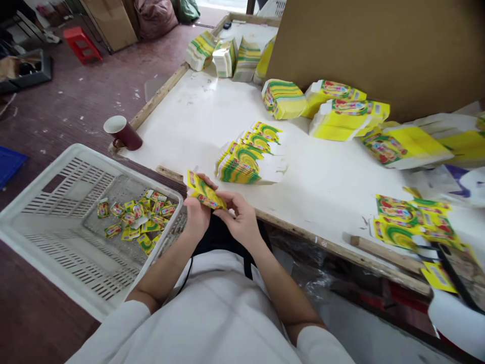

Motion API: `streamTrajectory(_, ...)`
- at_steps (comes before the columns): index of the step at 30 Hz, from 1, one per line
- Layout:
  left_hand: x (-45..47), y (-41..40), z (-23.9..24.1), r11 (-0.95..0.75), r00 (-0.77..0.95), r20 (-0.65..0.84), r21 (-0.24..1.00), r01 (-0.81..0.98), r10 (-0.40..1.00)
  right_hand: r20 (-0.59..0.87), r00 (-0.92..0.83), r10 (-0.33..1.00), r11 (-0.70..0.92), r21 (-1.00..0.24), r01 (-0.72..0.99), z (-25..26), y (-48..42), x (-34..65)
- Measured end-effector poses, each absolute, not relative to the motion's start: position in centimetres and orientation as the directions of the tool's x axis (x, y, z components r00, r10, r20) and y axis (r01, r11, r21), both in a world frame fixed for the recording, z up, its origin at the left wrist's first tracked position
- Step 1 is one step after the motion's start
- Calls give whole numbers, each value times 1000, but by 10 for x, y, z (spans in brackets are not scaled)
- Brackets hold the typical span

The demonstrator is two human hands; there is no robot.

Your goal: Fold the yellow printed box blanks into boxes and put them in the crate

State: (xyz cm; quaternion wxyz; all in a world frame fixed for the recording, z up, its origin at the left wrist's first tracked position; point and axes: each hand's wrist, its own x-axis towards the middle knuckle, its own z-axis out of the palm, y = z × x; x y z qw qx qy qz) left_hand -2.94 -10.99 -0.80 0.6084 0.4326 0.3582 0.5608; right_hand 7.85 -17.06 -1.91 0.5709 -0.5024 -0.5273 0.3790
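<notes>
Between my two hands is a small yellow-and-green printed carton (204, 191), held just past the table's front edge. My left hand (197, 215) grips its left end, thumb in front and fingers behind. The fingers of my right hand (238, 215) pinch its right end. Just beyond my hands, a fanned stack of flat cartons (242, 162) lies on the white table (310, 177). To my left stands a white plastic crate (49, 202), with several small yellow cartons (146, 215) scattered on its bottom.
A maroon mug (129, 139) stands at the table's left corner. Bundles of flat cartons (348, 119) line the back, before a large cardboard sheet (379, 45). More flat cartons (401, 220) and a wooden strip (386, 253) lie at right. A red stool (81, 44) is on the floor.
</notes>
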Motion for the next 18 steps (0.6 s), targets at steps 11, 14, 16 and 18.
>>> streamTrajectory(11, -93, -88, -2, -83, 535, 103, 995, -62, 838, 548, 36, 836, 399, -651, 646, -11, -174, 141)
streamTrajectory(14, -86, -87, 14, -293, 677, 92, 937, 190, 731, 547, -109, 830, 471, -583, 662, -12, -173, 140)
streamTrajectory(16, -72, -93, 14, -361, 697, 33, 872, 330, 717, 564, -62, 824, 459, -599, 657, -16, -174, 129)
streamTrajectory(18, -56, -101, 9, -347, 625, 7, 836, 424, 781, 614, 148, 775, 388, -648, 655, -22, -177, 114)
